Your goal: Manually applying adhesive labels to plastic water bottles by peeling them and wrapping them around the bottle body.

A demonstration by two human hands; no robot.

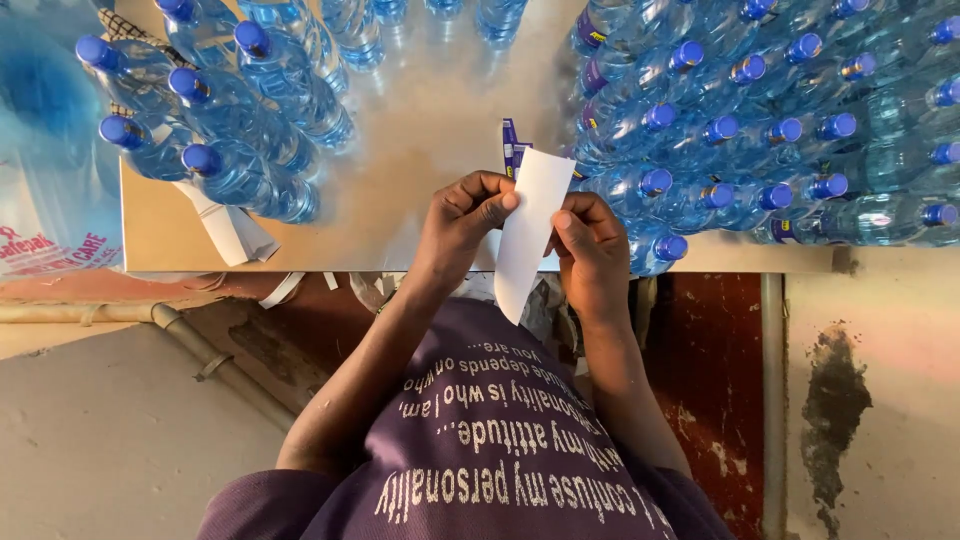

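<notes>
Both hands pinch the white paper label strip [527,232] over the pale metal table [420,130] edge: left hand [463,222] and right hand [592,243] closed on its upper half, long axis pointing down toward the person

Bench [420,130]: pale, glossy top. Two groups of blue-capped water bottles stand on it, one group at left [240,110], a larger, tightly packed group at right [760,130], a bare strip between them. White paper strips [228,228] lie beside the left group, near the front edge.
</notes>
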